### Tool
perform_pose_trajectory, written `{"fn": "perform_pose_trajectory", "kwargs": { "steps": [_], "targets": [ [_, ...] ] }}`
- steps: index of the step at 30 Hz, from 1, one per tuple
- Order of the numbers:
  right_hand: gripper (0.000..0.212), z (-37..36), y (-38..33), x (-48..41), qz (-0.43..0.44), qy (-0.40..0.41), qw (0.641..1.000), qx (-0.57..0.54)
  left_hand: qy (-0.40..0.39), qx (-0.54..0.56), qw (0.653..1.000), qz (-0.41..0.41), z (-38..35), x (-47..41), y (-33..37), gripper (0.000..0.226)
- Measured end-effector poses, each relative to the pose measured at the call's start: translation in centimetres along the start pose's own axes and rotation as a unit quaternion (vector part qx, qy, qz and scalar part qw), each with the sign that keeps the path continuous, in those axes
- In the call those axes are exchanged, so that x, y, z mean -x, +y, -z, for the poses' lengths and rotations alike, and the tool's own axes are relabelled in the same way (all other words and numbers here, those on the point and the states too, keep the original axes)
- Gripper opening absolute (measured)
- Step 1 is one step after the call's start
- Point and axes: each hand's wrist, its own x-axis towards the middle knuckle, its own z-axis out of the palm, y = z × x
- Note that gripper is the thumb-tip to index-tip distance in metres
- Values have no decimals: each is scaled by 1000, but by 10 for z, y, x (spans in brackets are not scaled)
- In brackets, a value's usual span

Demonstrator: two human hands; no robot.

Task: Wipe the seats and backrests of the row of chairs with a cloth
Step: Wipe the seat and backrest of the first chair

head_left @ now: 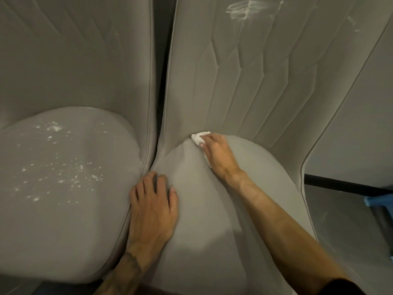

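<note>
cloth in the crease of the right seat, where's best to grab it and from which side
Take the bunched white end of the cloth that pokes out past the fingertips of the right hand, probably from above and the left: the rest lies under that hand, and the backrest blocks the far side.

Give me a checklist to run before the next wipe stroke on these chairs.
1. cloth gripped by right hand: ok.
2. Cloth touching right seat at the backrest crease: ok.
3. left hand resting flat on that seat, apart from the cloth: ok.
4. right backrest clean: not ok, white smears near its top.
5. left seat clean: not ok, white specks.
6. Cloth still clean enough: cannot tell.
</note>
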Motion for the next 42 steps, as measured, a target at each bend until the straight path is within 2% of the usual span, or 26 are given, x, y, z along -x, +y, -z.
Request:
{"fn": "perform_pose_trajectory", "kwargs": {
  "steps": [4,9,10,12,15,20,22,25,27,30,32,36,39,42],
  "targets": [
    [32,3,5,-3,-93,48,995,-3,2,-1,1000,1,2,0,0,35],
    [27,-19,-36,-7,38,42,996,-66,5,-20,1000,-8,8,-5,3,31],
    [28,-13,-28,-8,35,54,995,-77,-3,-30,999,-14,9,-10,4,32],
    [28,1,-10,-6,-29,117,988,-98,-12,-37,999,-23,10,-24,4,31],
    [30,35,13,2,-110,257,949,-144,39,-10,998,-40,13,-75,15,37],
    [30,128,41,-19,-62,425,894,-128,175,36,977,-120,35,-188,57,55],
    [31,175,47,-34,-27,494,865,-80,224,28,964,-142,48,-228,68,58],
    [36,241,60,-58,15,590,805,52,281,23,946,-163,69,-278,79,62],
    [39,259,66,-71,17,584,800,140,296,20,939,-175,82,-305,84,64],
    [48,239,79,-73,-38,466,837,286,322,21,927,-192,90,-333,86,63],
    [52,236,89,-72,-59,429,837,335,343,24,917,-203,88,-341,83,61],
    [52,281,97,-95,-39,460,814,353,363,26,908,-209,83,-346,79,59],
    [53,277,98,-95,-35,472,824,312,366,28,906,-210,80,-347,78,60],
    [54,232,101,-67,-40,437,843,312,366,28,906,-211,79,-348,77,61]
  ]
}}
